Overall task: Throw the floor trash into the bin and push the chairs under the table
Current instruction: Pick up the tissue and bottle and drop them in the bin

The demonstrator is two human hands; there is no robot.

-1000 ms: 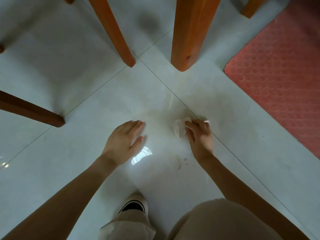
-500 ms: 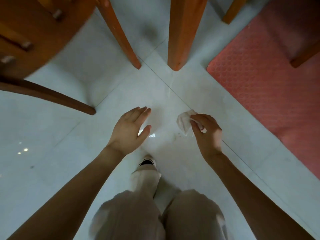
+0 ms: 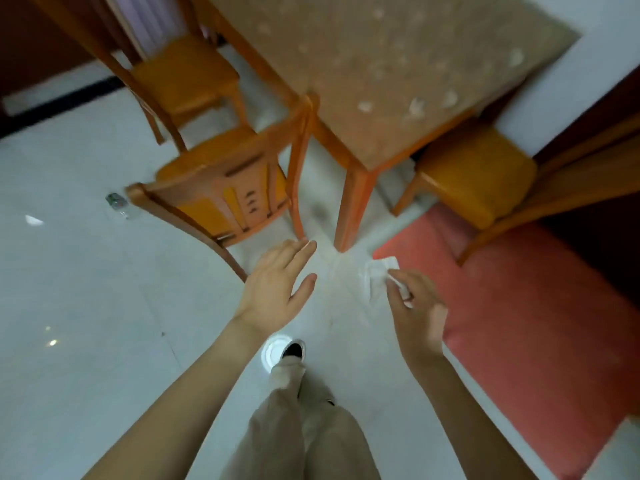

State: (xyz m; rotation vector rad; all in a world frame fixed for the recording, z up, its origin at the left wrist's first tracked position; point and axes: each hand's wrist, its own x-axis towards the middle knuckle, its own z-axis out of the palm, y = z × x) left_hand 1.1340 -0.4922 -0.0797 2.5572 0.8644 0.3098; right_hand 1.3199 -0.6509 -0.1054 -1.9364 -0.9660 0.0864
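Note:
My right hand (image 3: 414, 304) pinches a crumpled white tissue (image 3: 377, 277), held above the pale floor near the table leg. My left hand (image 3: 277, 287) hovers open beside it with fingers straight, holding nothing. A clear plastic bottle (image 3: 119, 205) lies on the floor at the left, behind the nearest orange chair (image 3: 221, 188). That chair stands pulled out from the table (image 3: 381, 71). A second chair (image 3: 180, 76) stands further back on the left, and a third chair (image 3: 481, 171) sits at the table's right side. No bin is in view.
A red mat (image 3: 540, 306) covers the floor on the right. The orange table leg (image 3: 353, 206) stands just ahead of my hands. My legs and a shoe (image 3: 293, 351) are below. A dark wooden wall runs along the far right.
The view has risen from floor level, so the table top and chairs have come into sight. My right hand lifted the tissue off the floor; my left hand rose with it.

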